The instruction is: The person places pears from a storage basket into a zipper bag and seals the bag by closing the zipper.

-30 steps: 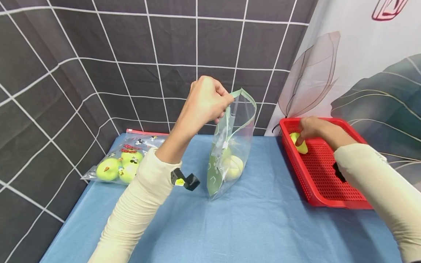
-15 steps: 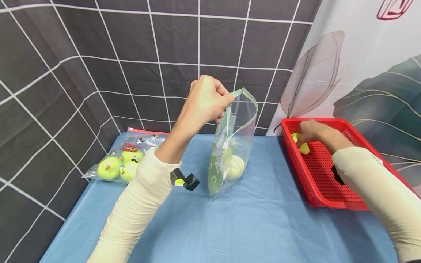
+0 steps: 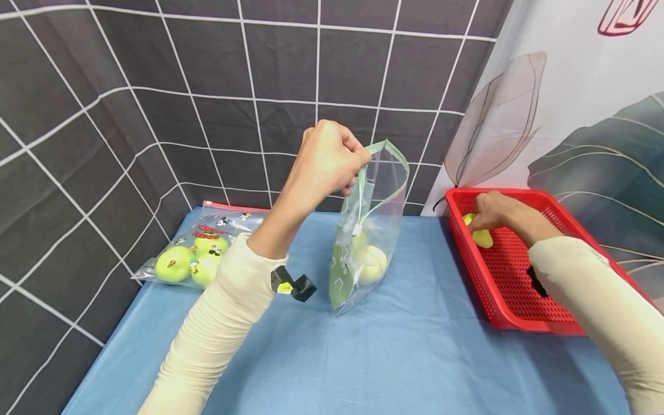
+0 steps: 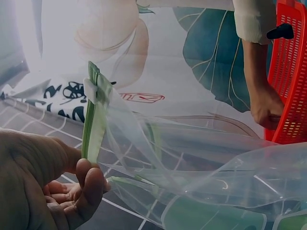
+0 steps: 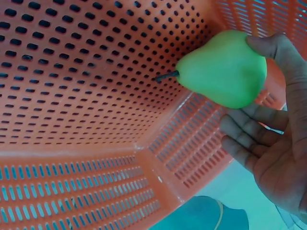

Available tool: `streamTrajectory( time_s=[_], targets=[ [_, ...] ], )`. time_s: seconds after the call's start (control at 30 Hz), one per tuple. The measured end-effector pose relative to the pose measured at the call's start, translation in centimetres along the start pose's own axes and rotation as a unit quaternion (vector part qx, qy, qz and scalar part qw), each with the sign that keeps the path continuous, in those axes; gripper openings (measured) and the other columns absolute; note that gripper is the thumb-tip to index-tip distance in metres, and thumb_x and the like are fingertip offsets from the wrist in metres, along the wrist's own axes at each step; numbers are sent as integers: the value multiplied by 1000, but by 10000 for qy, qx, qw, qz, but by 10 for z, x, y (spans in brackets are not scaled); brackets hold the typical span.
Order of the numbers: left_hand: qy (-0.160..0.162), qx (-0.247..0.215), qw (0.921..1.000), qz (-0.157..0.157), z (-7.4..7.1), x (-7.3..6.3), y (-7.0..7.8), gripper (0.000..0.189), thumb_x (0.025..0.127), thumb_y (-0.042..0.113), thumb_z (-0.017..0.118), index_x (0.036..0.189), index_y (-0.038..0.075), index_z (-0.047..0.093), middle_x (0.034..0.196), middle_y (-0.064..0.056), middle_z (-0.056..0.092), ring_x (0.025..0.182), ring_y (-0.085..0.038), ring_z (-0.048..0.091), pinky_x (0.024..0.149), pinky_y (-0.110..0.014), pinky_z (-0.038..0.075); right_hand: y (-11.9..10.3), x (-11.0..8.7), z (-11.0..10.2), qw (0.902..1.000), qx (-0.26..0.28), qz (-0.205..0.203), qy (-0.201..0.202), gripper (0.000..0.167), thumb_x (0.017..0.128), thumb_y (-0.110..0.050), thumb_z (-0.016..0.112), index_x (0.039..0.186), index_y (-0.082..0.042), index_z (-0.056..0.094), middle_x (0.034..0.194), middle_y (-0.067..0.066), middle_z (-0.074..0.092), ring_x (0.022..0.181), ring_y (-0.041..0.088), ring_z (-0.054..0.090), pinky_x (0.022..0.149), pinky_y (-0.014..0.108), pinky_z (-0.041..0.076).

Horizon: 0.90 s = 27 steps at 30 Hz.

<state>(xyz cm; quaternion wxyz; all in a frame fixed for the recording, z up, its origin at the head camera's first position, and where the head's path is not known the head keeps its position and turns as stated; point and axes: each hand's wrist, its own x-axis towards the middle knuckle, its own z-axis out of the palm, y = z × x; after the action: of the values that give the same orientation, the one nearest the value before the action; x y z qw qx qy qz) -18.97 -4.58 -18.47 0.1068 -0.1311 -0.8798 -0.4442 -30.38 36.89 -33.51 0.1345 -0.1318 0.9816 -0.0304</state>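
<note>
My left hand pinches the top edge of a clear zip bag with green trim between thumb and fingers. The bag hangs upright with its mouth spread, its bottom at the blue cloth. Inside it sits a pale green round fruit, with another partly hidden behind the printed side. At the right, my right hand reaches into a red basket. There it grips the wide end of a yellow-green pear, thumb on one side and fingers on the other. The pear's stem points away from the palm.
A second zip bag with a red top and cartoon prints lies at the left, holding several green fruits. Blue cloth covers the table. A dark grid-patterned backdrop stands close behind, and a printed white one behind the basket.
The head view has shifted slightly. My right hand has moved a little over the pear in the basket. My left hand keeps its hold on the bag's edge.
</note>
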Motion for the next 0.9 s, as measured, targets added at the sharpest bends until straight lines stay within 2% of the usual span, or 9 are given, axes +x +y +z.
streamTrajectory(
  time_s=[0.13, 0.3, 0.63, 0.9],
  targets=[
    [6, 25, 10000, -21, 1, 0, -1, 27, 97, 11, 67, 72, 15, 77, 55, -5, 69, 49, -19, 73, 68, -28, 64, 3, -1, 0, 9998, -185, 25, 17, 49, 79, -51, 90, 75, -11, 63, 67, 2, 56, 65, 16, 56, 60, 27, 45],
    [29, -3, 10000, -20, 1, 0, -3, 27, 98, 11, 68, 73, 15, 78, 55, -6, 69, 49, -19, 73, 67, -28, 64, 9, -6, -6, 9999, -135, 87, 48, 47, 80, -46, 91, 84, -5, 68, 75, 6, 63, 71, 20, 59, 62, 29, 47],
    [60, -74, 9999, -74, -1, -1, -7, 23, 97, 11, 69, 77, 14, 80, 57, -6, 70, 49, -20, 72, 63, -28, 66, 19, -20, -24, 9981, -350, 53, 498, 52, 81, -45, 91, 92, 2, 71, 83, 10, 67, 79, 27, 59, 66, 35, 50],
    [90, -101, 9999, -70, -3, 0, -8, 20, 96, 10, 69, 80, 12, 81, 58, -7, 71, 48, -19, 72, 62, -29, 67, 18, -30, -46, 9955, -385, -65, 861, 50, 80, -44, 92, 89, 2, 72, 76, 6, 65, 76, 25, 57, 65, 36, 47]
  ],
)
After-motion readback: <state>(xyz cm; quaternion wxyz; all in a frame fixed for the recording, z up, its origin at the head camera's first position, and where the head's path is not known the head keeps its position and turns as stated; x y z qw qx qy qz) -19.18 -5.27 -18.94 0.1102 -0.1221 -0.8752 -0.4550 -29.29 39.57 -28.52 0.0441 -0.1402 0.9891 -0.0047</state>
